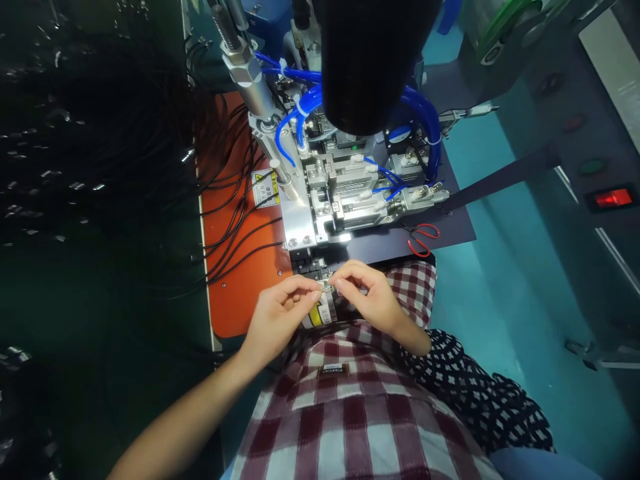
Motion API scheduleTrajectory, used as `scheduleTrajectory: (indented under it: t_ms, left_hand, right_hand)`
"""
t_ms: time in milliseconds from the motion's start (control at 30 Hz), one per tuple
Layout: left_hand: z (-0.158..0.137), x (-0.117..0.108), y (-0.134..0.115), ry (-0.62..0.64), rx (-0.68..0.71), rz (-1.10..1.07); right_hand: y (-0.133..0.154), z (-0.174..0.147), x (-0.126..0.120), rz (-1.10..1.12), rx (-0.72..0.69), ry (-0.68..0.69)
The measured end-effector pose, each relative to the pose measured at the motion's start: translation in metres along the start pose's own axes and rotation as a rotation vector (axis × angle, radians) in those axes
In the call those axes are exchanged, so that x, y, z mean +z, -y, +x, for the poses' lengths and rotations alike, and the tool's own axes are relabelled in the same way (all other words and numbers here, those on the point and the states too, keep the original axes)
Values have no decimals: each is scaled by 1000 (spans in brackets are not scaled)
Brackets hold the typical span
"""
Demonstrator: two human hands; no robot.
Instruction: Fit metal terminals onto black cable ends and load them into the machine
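Observation:
Thin coloured wires (327,289) show between my two hands, just in front of the machine's lower edge. My left hand (285,310) is closed in a pinch of thumb and forefinger at their left side. At their right side my right hand (367,293) pinches too, its fingertips close to the left ones. The wire ends are too small to make out. Right behind my fingertips stands the metal machine (345,193), with cylinders and blue air tubes (313,100). A yellow and white label (320,315) lies below my hands.
Black cables (235,227) run across the orange board (235,287) on the left. Red-handled scissors (423,239) rest on the dark plate at the right. A black cylinder (375,60) hangs over the machine. A red switch (614,198) glows at far right.

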State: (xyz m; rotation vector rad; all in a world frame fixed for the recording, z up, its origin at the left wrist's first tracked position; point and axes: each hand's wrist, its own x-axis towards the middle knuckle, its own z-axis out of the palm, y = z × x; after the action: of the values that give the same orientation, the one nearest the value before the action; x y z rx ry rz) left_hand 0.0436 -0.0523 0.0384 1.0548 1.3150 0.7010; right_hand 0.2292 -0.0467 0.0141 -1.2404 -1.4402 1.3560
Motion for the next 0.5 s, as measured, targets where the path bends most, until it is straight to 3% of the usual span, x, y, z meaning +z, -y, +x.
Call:
scheduleTrajectory:
  t_ms: [233,500]
  left_hand:
    - [1,1,0,-10,-6,3]
    - [0,1,2,-9,-42,-73]
  right_hand:
    - [4,-6,3,-12,-65,-51]
    - [5,-14,6,-147,-243,-139]
